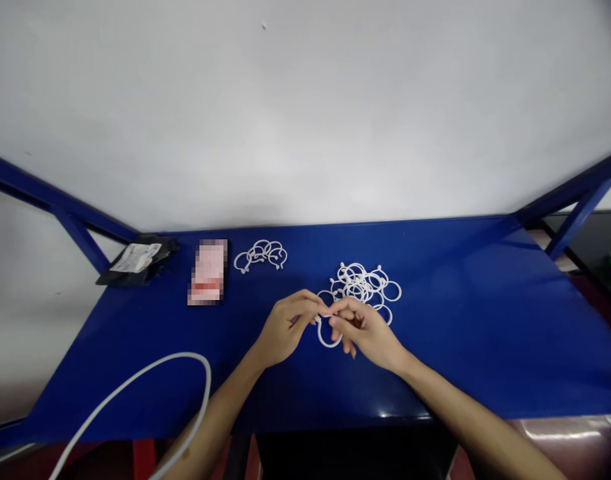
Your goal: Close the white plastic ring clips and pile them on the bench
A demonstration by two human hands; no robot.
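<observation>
A white plastic ring (327,345) with a small knob at its end is held between my two hands, over the front middle of the blue table. My left hand (288,327) pinches it from the left, thumb and forefinger closed. From the other side, my right hand (368,333) grips it between thumb and fingers. The fingertips of both hands meet and hide part of the ring. Just behind my hands lies a tangled pile of similar white rings (355,290). A smaller cluster of white rings (259,252) rests farther back on the left.
Left of the small cluster lies a blurred pink rectangular item (208,272). A black plastic packet (138,259) with a white label sits at the table's back left corner. A white cable (180,355) loops over the front left. Blue frame bars (585,213) flank the blue table (485,320).
</observation>
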